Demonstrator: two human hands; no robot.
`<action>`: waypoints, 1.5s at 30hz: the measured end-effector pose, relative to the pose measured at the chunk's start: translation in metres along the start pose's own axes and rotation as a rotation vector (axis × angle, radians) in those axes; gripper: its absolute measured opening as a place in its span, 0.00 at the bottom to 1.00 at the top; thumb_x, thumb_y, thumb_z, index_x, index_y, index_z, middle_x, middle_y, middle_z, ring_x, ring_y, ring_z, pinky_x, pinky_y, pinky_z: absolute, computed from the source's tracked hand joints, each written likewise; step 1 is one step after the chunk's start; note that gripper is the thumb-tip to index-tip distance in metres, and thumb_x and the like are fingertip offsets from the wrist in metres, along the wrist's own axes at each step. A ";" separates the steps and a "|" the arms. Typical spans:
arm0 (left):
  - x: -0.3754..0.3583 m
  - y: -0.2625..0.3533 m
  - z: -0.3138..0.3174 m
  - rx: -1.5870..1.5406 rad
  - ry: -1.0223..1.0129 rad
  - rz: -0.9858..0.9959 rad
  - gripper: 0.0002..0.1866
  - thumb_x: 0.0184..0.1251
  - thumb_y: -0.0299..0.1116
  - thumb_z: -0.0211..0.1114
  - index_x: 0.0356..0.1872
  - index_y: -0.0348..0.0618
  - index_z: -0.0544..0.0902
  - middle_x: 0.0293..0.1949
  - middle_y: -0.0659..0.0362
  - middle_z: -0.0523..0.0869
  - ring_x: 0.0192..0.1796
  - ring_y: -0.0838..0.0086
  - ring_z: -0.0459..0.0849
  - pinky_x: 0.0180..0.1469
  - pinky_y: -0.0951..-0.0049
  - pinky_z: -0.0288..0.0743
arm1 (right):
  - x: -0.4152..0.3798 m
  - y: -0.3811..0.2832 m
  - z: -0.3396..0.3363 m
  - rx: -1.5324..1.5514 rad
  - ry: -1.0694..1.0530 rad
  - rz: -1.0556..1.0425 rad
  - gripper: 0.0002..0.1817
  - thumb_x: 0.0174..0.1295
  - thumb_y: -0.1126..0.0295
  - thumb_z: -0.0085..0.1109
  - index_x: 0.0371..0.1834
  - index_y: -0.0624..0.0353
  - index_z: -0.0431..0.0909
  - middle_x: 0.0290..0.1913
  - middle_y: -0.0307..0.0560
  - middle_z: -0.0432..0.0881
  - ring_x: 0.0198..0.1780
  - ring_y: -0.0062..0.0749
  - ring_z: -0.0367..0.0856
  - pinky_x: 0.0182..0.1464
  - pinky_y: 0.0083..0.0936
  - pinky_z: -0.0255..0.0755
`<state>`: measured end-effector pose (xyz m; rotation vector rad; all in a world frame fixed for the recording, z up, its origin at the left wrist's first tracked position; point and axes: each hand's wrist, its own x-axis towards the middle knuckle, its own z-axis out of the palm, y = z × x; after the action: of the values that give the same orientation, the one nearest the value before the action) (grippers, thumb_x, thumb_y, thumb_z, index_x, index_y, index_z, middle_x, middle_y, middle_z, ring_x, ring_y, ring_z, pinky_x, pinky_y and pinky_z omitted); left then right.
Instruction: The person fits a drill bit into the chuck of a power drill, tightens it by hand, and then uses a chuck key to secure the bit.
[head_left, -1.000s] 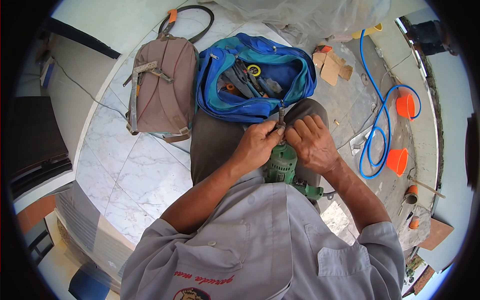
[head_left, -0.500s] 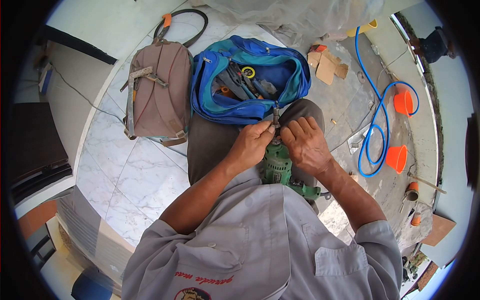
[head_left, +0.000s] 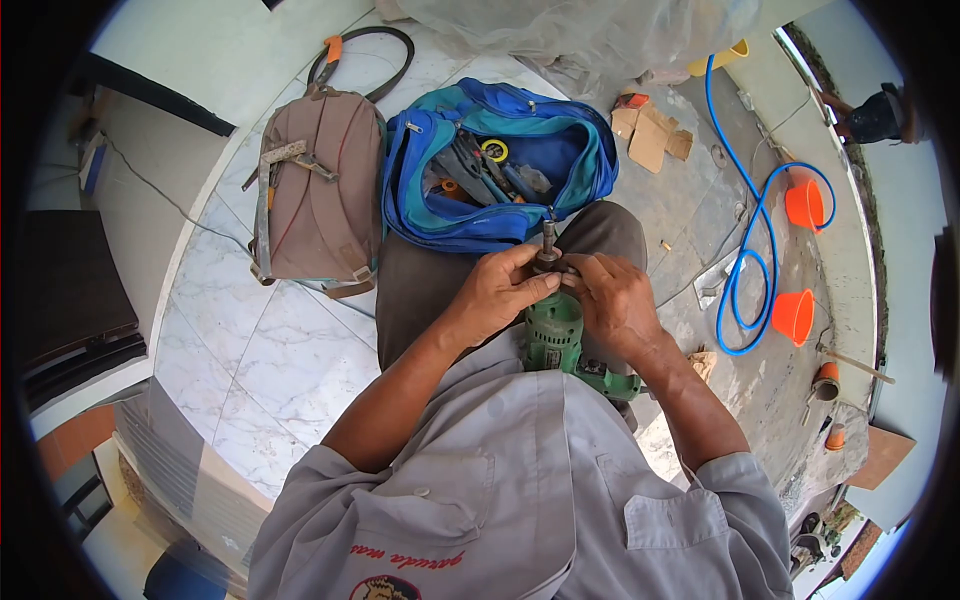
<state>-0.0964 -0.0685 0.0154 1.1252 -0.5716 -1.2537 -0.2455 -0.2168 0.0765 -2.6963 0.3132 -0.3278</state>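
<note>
A green power drill (head_left: 552, 340) lies on my lap, its nose pointing away from me and a metal bit (head_left: 549, 232) standing out of the front. My left hand (head_left: 500, 295) is closed around the left side of the drill's chuck (head_left: 547, 262), thumb across the near side. On the other side, my right hand (head_left: 612, 300) has its fingers bent and pressed against the chuck, meeting the left fingertips. Whether something small sits between the right fingers is hidden. The drill's handle (head_left: 605, 380) points to the right beneath my right wrist.
Just beyond my knees sits an open blue bag (head_left: 500, 220) with tools inside. Left of it lies a brown backpack (head_left: 318, 200) with a hammer-like tool (head_left: 285, 155) on top. To the right are a blue hose (head_left: 775, 260), orange buckets (head_left: 793, 316) and torn cardboard (head_left: 652, 135).
My right hand has turned from a raised fist to lower, bent fingers at the chuck. My left thumb has shifted down and toward me, so more of the chuck shows.
</note>
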 end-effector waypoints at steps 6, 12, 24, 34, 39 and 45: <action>0.004 -0.009 -0.002 -0.026 0.023 -0.017 0.27 0.74 0.23 0.74 0.71 0.33 0.78 0.53 0.59 0.89 0.55 0.78 0.88 0.60 0.75 0.84 | -0.006 0.002 -0.014 -0.004 0.028 0.088 0.19 0.62 0.74 0.71 0.58 0.58 0.85 0.39 0.46 0.82 0.44 0.46 0.84 0.46 0.41 0.81; 0.002 -0.012 -0.007 -0.213 -0.081 0.025 0.30 0.80 0.22 0.64 0.79 0.35 0.68 0.63 0.54 0.84 0.63 0.73 0.85 0.70 0.68 0.78 | -0.013 -0.005 -0.010 -0.016 0.007 0.091 0.20 0.62 0.76 0.70 0.59 0.61 0.85 0.44 0.48 0.84 0.49 0.45 0.85 0.49 0.40 0.82; 0.003 -0.007 -0.005 -0.175 -0.166 0.009 0.25 0.85 0.25 0.53 0.79 0.31 0.71 0.68 0.56 0.81 0.70 0.74 0.79 0.77 0.70 0.68 | 0.001 0.003 -0.017 -0.232 -0.018 -0.209 0.19 0.58 0.70 0.69 0.53 0.61 0.86 0.42 0.43 0.80 0.50 0.39 0.83 0.51 0.34 0.82; 0.006 -0.002 0.000 0.102 -0.030 0.022 0.21 0.87 0.34 0.59 0.72 0.33 0.80 0.54 0.60 0.88 0.55 0.82 0.83 0.62 0.76 0.78 | 0.013 0.009 -0.021 -0.242 -0.143 -0.287 0.17 0.52 0.72 0.67 0.47 0.60 0.86 0.42 0.44 0.80 0.47 0.42 0.81 0.51 0.38 0.78; 0.010 0.009 0.008 0.414 0.082 0.039 0.16 0.87 0.36 0.62 0.55 0.30 0.87 0.38 0.60 0.90 0.42 0.83 0.82 0.47 0.74 0.79 | 0.009 0.018 -0.007 -0.187 -0.094 -0.300 0.11 0.57 0.70 0.65 0.42 0.60 0.83 0.37 0.44 0.78 0.43 0.40 0.80 0.48 0.36 0.76; 0.004 -0.006 0.016 0.418 0.198 0.045 0.15 0.86 0.35 0.62 0.53 0.29 0.87 0.36 0.61 0.89 0.41 0.83 0.83 0.45 0.74 0.79 | 0.006 0.011 -0.001 -0.223 -0.085 -0.288 0.06 0.59 0.70 0.62 0.38 0.58 0.79 0.34 0.43 0.76 0.38 0.38 0.78 0.42 0.35 0.72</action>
<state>-0.1116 -0.0772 0.0150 1.5557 -0.7235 -0.9921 -0.2418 -0.2282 0.0741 -2.9690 -0.0710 -0.2729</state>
